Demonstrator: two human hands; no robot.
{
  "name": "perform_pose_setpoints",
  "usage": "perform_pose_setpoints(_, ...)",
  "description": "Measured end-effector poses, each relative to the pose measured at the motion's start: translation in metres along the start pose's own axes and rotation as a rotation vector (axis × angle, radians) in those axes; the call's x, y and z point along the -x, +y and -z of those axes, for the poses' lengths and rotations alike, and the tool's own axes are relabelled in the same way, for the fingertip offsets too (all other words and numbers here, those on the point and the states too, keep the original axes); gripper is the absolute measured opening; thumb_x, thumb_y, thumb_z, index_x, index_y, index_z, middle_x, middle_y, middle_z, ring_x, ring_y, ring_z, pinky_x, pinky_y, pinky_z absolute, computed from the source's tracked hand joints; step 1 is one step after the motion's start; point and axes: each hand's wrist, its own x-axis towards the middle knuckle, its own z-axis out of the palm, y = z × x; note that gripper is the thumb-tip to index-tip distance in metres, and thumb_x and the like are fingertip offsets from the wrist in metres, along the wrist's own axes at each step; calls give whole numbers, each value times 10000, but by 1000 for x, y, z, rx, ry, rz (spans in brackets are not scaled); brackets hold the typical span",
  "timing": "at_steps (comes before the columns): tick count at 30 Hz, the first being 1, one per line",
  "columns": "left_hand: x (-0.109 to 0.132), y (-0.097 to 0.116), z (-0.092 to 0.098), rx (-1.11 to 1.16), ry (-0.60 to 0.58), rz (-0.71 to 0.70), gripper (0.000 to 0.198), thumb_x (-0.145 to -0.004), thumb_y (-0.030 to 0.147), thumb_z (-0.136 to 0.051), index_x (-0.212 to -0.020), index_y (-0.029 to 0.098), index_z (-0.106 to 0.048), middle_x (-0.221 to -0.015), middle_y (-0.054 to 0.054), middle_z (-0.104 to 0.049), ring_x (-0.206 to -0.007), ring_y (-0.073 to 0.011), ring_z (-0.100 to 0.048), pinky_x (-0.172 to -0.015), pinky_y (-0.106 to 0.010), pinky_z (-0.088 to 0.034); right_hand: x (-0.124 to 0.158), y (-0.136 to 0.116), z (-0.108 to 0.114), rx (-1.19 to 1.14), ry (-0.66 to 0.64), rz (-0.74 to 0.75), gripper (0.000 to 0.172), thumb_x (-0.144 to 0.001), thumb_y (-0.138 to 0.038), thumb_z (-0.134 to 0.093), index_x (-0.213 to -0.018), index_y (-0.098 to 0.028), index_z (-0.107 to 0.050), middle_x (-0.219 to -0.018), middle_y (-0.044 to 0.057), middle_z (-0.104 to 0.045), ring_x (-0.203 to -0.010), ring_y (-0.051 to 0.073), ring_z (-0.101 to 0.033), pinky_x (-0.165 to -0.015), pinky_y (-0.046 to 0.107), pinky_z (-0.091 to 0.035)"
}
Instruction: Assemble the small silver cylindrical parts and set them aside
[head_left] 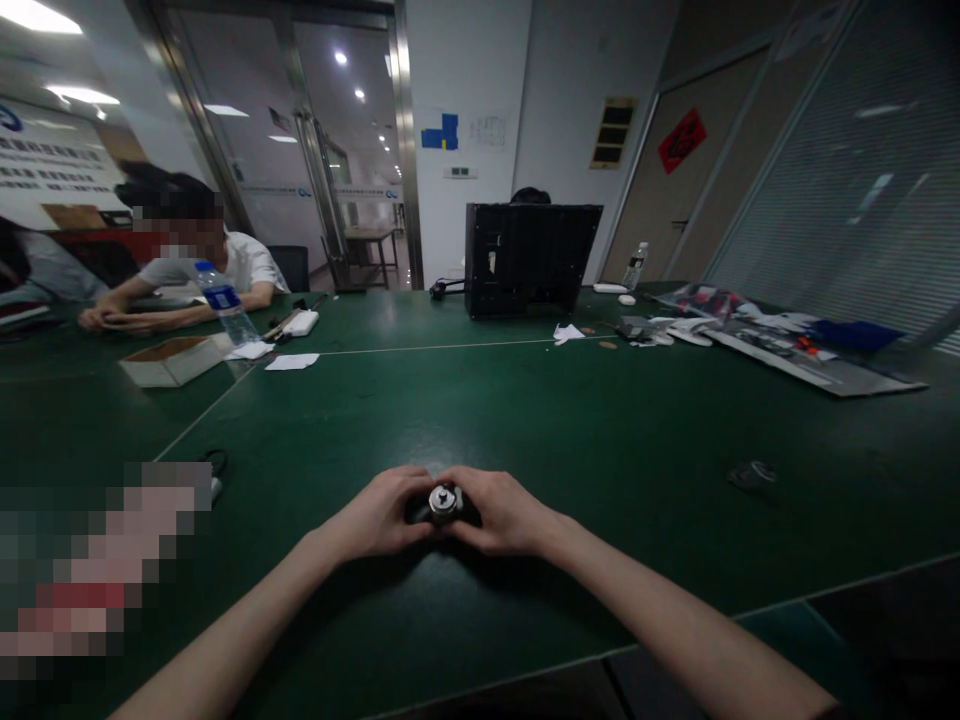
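A small silvery metal cylinder (443, 501) stands upright on the green table (450, 420), its round top showing a dark centre. I cannot tell exactly what kind of part it is. Around its left side curl the fingers and thumb of my left hand (388, 510). My right hand (499, 510) grips it from the right, thumb in front and fingers behind. Between them, the hands hide much of its side. Well to the right lies a small dark object (752, 474), too dim to name.
At the back stands a black monitor-like box (525, 260). A shallow open box (176, 362) and a water bottle (229, 310) are at the left, near a seated person (247, 265). Papers and loose parts cover a board (810, 365) at the right.
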Motion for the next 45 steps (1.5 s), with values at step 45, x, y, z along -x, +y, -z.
perform_pose_setpoints(45, 4, 6, 8, -18, -14, 1, 282, -798, 356, -622, -1010, 171, -617, -959, -62, -573, -844, -210, -546, -738, -290, -436, -4, -7, 7, 0, -86, -94, 509, -818, -433, -601, -1242, -202, -440, -1125, 83, -608, -943, 214, -597, -805, 323, -446)
